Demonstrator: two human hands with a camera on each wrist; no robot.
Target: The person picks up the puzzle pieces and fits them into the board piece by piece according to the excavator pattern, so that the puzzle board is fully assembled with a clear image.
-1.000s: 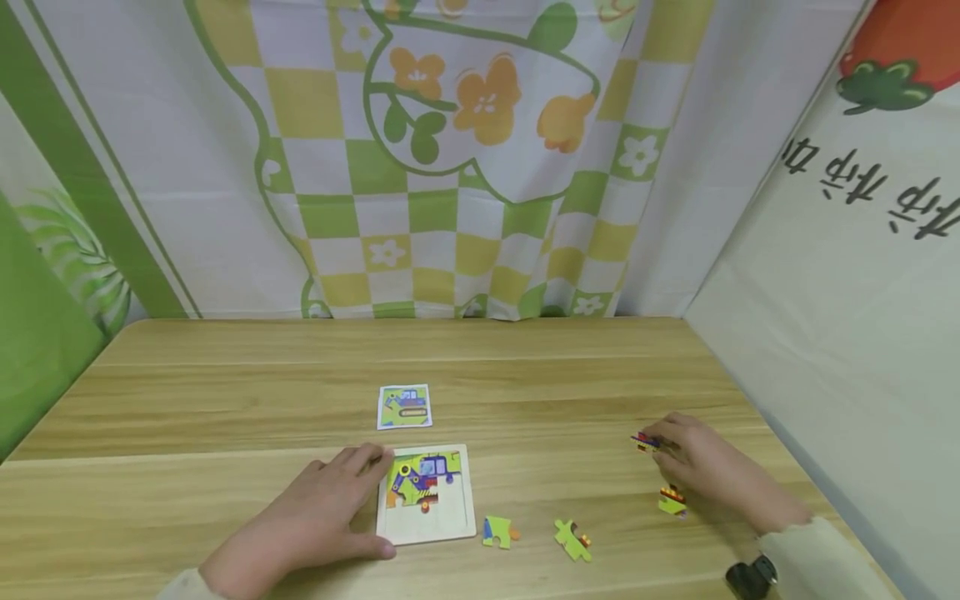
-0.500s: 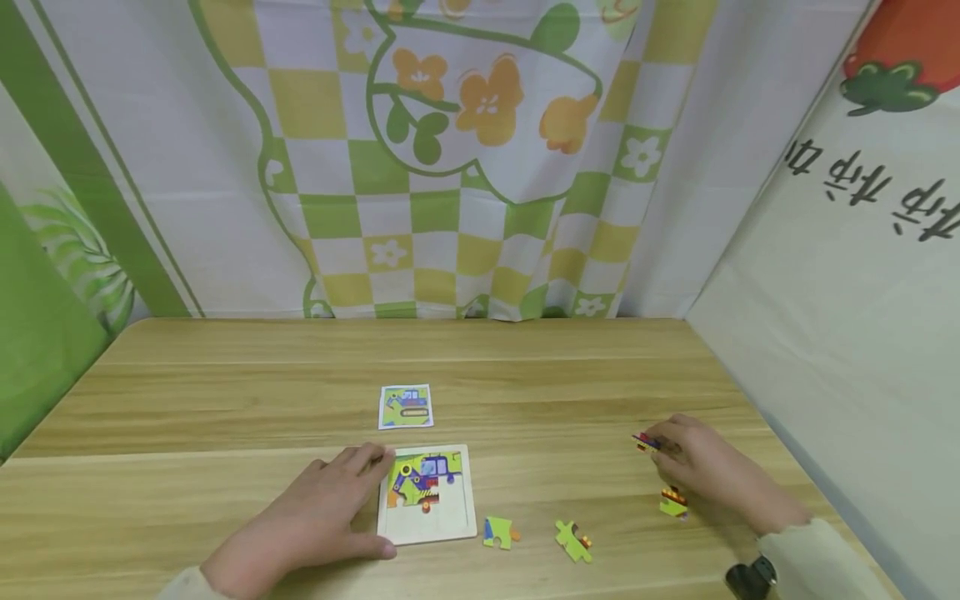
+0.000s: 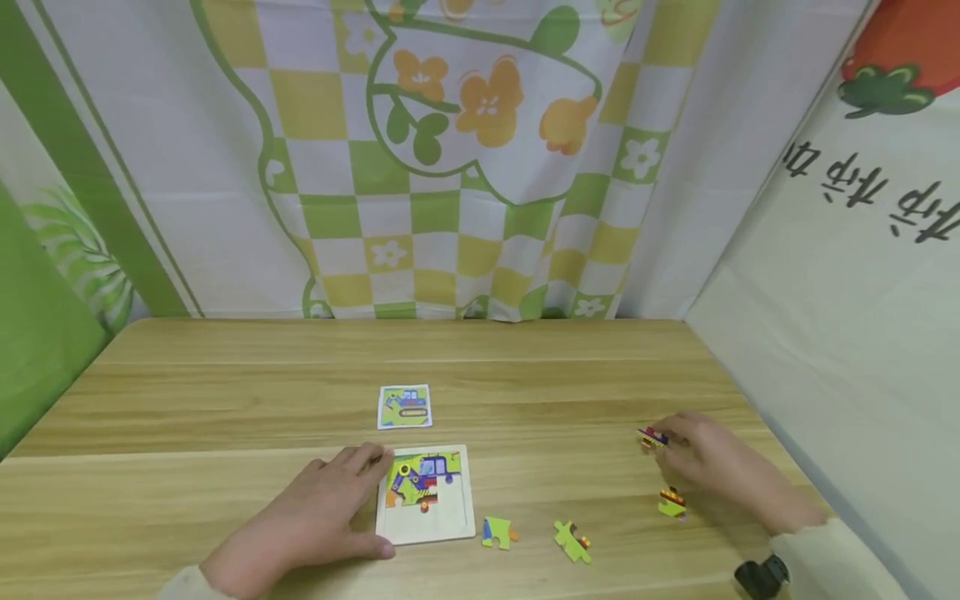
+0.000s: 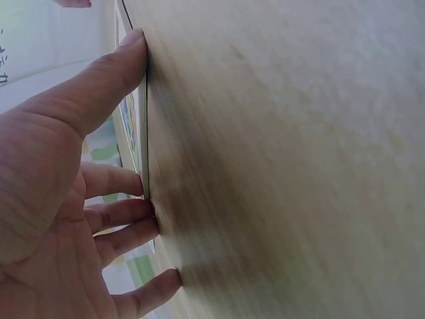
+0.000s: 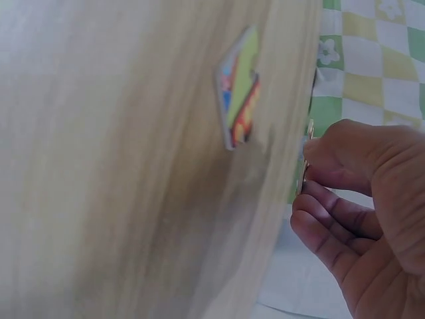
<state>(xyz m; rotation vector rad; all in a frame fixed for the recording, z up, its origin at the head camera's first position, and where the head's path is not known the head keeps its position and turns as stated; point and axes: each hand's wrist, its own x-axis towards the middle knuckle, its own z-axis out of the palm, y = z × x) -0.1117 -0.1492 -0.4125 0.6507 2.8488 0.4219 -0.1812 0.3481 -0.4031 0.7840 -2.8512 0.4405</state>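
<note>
In the head view my left hand (image 3: 322, 508) rests along the left side of a square puzzle board (image 3: 423, 527), index finger at its upper corner and thumb near its lower one. The left wrist view has the fingers (image 4: 116, 212) relaxed against the board's edge. Several joined pieces in the board's upper part picture a blue digger. At the right, my right hand (image 3: 701, 458) pinches a dark blue and red puzzle piece (image 3: 651, 438) between thumb and fingers. The right wrist view catches this piece (image 5: 309, 133) nearly edge-on. Just below that hand lies a green and red puzzle piece (image 3: 672, 503).
A small picture card (image 3: 405, 407) of the digger lies behind the board. Two more loose pieces, a green and blue one (image 3: 497, 533) and a green one (image 3: 572, 542), lie to the board's right. A patterned curtain (image 3: 480, 208) hangs behind the wooden table (image 3: 225, 375).
My right hand has shifted slightly to the right with the pinched piece, which shows more of its face now. The left hand and board stay in place.
</note>
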